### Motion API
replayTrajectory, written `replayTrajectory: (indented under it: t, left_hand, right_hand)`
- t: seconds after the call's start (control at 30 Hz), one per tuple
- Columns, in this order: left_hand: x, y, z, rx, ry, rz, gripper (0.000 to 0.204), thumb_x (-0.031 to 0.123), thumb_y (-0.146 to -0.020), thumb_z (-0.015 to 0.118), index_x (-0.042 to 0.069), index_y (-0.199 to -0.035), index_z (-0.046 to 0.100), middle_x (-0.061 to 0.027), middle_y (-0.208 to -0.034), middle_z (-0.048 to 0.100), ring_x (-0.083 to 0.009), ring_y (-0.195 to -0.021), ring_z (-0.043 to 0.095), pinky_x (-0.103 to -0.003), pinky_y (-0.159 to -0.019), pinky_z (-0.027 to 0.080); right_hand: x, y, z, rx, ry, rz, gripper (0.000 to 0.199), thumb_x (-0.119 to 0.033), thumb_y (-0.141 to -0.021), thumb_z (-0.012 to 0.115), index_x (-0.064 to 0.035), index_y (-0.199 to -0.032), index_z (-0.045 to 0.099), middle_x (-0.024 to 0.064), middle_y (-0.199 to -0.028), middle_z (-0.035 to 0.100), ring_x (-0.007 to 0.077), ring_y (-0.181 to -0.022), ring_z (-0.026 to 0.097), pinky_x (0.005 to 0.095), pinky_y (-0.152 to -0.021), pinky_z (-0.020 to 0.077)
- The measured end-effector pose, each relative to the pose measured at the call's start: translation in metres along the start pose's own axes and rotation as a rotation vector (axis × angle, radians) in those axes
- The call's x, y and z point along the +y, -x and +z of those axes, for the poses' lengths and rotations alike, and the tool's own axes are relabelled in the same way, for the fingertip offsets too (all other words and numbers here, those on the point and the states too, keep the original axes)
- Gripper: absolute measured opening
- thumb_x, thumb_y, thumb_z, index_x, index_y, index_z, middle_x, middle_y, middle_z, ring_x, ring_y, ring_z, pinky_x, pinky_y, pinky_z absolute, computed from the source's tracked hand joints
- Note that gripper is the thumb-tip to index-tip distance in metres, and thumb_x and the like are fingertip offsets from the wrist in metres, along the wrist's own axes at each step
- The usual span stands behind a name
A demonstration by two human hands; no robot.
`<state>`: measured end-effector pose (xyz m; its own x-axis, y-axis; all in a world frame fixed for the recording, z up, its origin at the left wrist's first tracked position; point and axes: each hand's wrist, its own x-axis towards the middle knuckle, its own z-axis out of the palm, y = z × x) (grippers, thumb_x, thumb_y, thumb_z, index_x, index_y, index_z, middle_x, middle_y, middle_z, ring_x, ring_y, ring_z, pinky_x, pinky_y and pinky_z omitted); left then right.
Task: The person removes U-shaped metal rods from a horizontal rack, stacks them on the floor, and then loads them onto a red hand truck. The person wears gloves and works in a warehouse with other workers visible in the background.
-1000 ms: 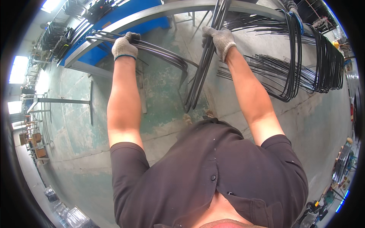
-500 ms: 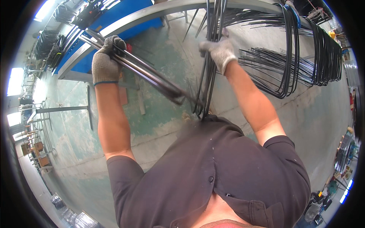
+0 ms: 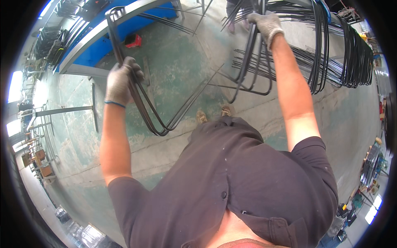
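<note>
Left hand (image 3: 120, 82) swung outward, gripping bent rods (image 3: 142, 107).

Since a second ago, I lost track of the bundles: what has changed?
The left hand has carried its bundle of bent rods away from the right hand's bundle, out to the left. The right hand keeps its grip high on the other rods. Both gloved hands stay closed, and the rods hanging on the rack are unchanged.

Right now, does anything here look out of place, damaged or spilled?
Nothing looks spilled or broken. The left hand grips a bundle of bent black rods, the right hand grips another bundle beside the hanging rods. One small oddity: a red object lies alone on the worn green floor near the blue bench.
</note>
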<state>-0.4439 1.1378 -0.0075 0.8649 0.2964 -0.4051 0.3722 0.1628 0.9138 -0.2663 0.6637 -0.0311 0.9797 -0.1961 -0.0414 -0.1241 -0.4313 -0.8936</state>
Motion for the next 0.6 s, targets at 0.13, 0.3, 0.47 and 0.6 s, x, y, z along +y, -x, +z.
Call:
replayTrajectory:
  t: [0.13, 0.3, 0.47, 0.6]
  left_hand:
    - [-0.034, 0.011, -0.021, 0.037, -0.111, 0.060, 0.031, 0.021, -0.108, 0.080, 0.003, -0.130, 0.070, -0.0004, -0.090, 0.065, -0.0122, -0.068, 0.063, -0.030, -0.060, 0.052]
    - [-0.013, 0.026, -0.046, 0.102, -0.172, 0.115, 0.023, 0.021, -0.106, 0.081, 0.004, -0.118, 0.072, -0.0004, -0.084, 0.063, -0.0114, -0.062, 0.060, -0.029, -0.054, 0.050]
    - [-0.005, 0.021, -0.076, 0.024, -0.160, 0.079, 0.024, 0.023, -0.105, 0.083, 0.007, -0.119, 0.073, 0.0020, -0.082, 0.063, -0.0091, -0.062, 0.061, -0.027, -0.054, 0.050]
    - [-0.006, 0.039, -0.059, -0.072, -0.169, -0.009, 0.018, 0.020, -0.104, 0.078, 0.008, -0.116, 0.070, 0.0007, -0.080, 0.063, -0.0116, -0.060, 0.062, -0.029, -0.051, 0.050]
  right_hand:
    - [0.060, -0.063, -0.087, 0.060, 0.289, 0.066, 0.038, -0.030, -0.083, 0.084, 0.0054, -0.096, 0.080, 0.0210, -0.079, 0.076, 0.0276, -0.074, 0.075, 0.0424, -0.073, 0.0612]
    - [0.095, -0.074, -0.199, 0.375, 0.854, 0.126, 0.047, -0.030, -0.093, 0.075, 0.0005, -0.127, 0.081, 0.0282, -0.119, 0.083, 0.0424, -0.115, 0.082, 0.0479, -0.103, 0.0639]
    - [0.134, -0.041, -0.226, 0.396, 0.923, 0.411, 0.050, -0.027, -0.107, 0.061, -0.0166, -0.155, 0.067, 0.0193, -0.154, 0.073, 0.0406, -0.145, 0.069, 0.0509, -0.122, 0.0562]
    - [0.125, 0.014, -0.227, 0.414, 0.916, 0.460, 0.044, -0.021, -0.108, 0.062, -0.0092, -0.149, 0.068, 0.0222, -0.152, 0.073, 0.0396, -0.142, 0.071, 0.0506, -0.119, 0.0591]
